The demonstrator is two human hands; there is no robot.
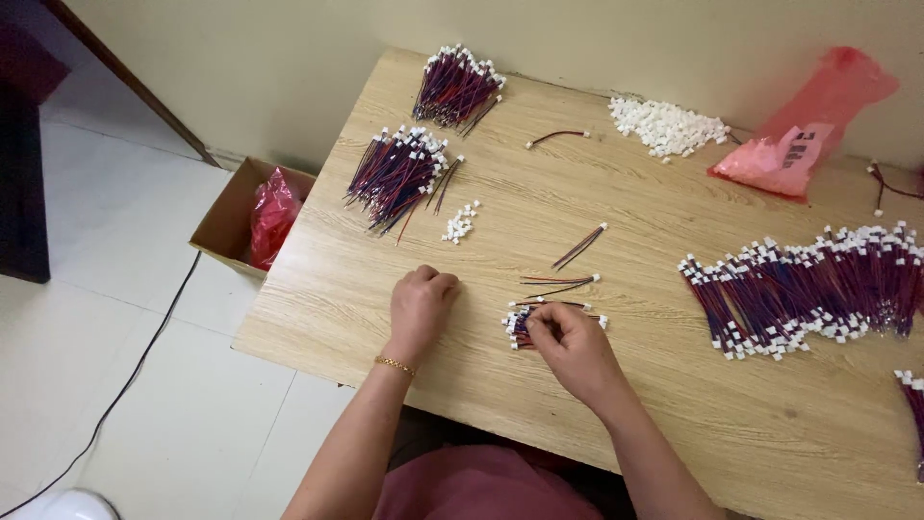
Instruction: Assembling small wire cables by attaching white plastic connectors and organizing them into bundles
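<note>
**Small bundle in hand, loose parts close by**

The right hand (570, 339) rests near the desk's (674, 414) near edge, its grip pinched shut on a small bundle of red-and-blue wire leads (522, 325) with white plugs, which lies flat on the wood. The left hand (421, 300) sits beside it, fingers curled into a loose fist on the desk; whether anything is inside it, I cannot tell.

Risks, as I judge them: the thin leads could slip from the pinch and fan out, mixing with the three loose leads (568, 274) just beyond the bundle. A sweep of the left wrist could scatter the little cluster of white connectors (460, 222) toward the left edge, and some might drop to the floor beside the cardboard box (229, 217).

Packages: a red plastic bag (804, 125) lies at the far right corner against the wall, bearing a pale rectangular label. Beside it sits a heap of white connectors (666, 125). The open brown box on the floor holds another crumpled red bag (272, 214).
</note>
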